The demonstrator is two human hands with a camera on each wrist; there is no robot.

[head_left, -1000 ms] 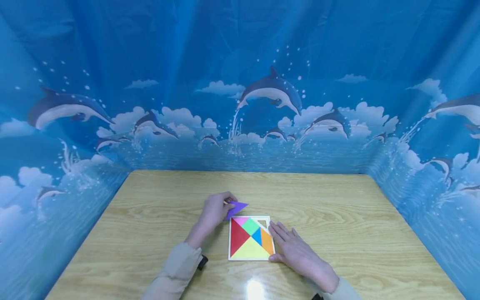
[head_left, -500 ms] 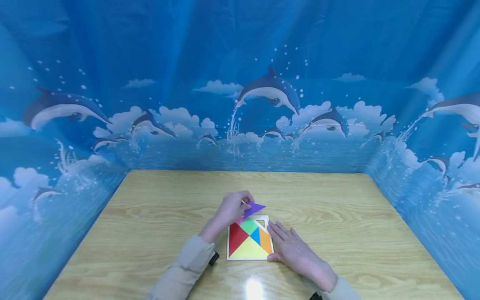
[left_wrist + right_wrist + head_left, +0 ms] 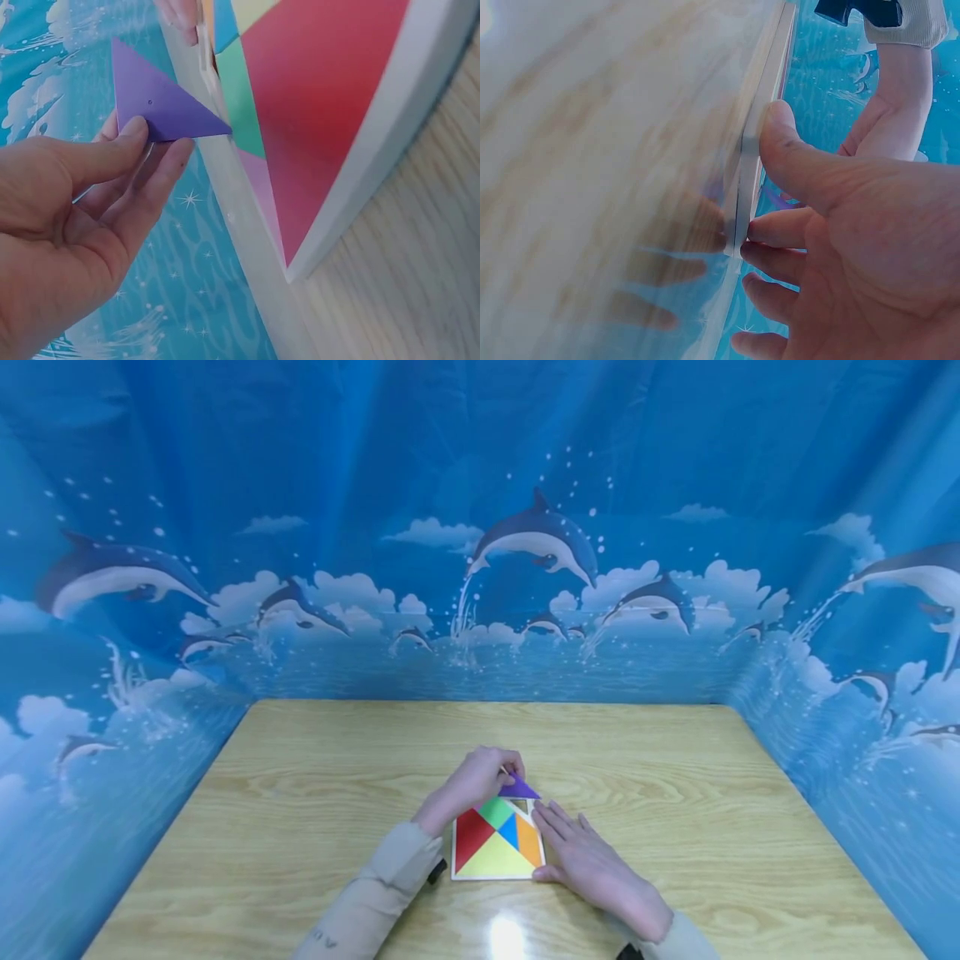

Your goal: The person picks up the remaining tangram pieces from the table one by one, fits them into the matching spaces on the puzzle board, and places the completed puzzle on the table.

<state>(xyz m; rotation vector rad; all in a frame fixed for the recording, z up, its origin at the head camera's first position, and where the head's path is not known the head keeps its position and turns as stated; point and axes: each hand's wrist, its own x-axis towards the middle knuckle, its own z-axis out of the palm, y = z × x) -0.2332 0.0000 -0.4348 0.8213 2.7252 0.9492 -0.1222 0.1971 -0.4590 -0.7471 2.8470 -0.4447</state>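
Between thumb and fingers my left hand pinches a purple triangle tangram piece, tilted over the far edge of a white tangram tray. In the tray lie a red triangle, a yellow triangle, a green square, a small blue triangle and an orange parallelogram. A pink piece shows in the left wrist view; in the head view the left hand hides it. My right hand rests along the tray's right side, thumb and fingertips touching its edge.
The tray lies on a wood-grain table. Blue curtains with dolphins stand around its back and sides. A bright light reflection falls on the table in front of the tray.
My left hand has carried the purple triangle rightward from the tray's far left corner to above its far edge, turning and lowering it. My right hand has stayed at the tray's side.
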